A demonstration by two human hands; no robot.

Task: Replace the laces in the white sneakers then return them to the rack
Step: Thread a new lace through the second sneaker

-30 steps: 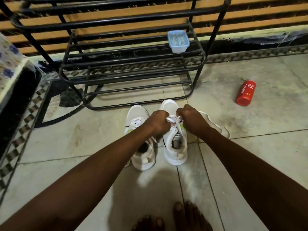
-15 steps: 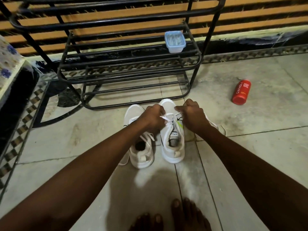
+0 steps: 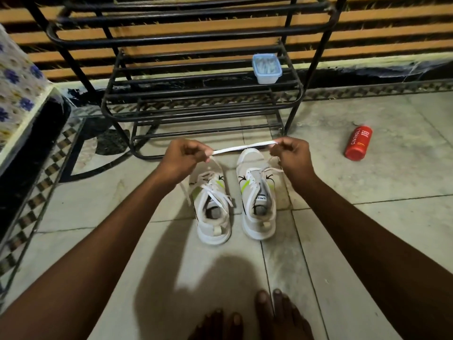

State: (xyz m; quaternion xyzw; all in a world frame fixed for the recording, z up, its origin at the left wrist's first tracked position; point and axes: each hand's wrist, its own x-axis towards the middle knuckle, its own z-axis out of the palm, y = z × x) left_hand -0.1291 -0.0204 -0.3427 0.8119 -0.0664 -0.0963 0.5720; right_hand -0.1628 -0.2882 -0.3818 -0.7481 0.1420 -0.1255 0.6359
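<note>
Two white sneakers (image 3: 235,200), lime-accented, loosely laced

The sneakers (image 3: 213,207) are coloured white, marked with lime-green and black; the lace (image 3: 240,147) is white. The rack (image 3: 171,40) is painted black, the tub (image 3: 267,68) pale blue, the bottle (image 3: 358,146) red with white lettering. The cloth (image 3: 17,94) is patterned with blue flowers

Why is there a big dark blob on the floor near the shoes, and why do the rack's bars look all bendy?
Head view: that blob is a shadow on the tiled floor, falling below the arms beside the white sneakers, so the light likely comes from above and behind. Head view: the bars of the shoe rack bow because the wide-angle lens curves straight lines.
</note>
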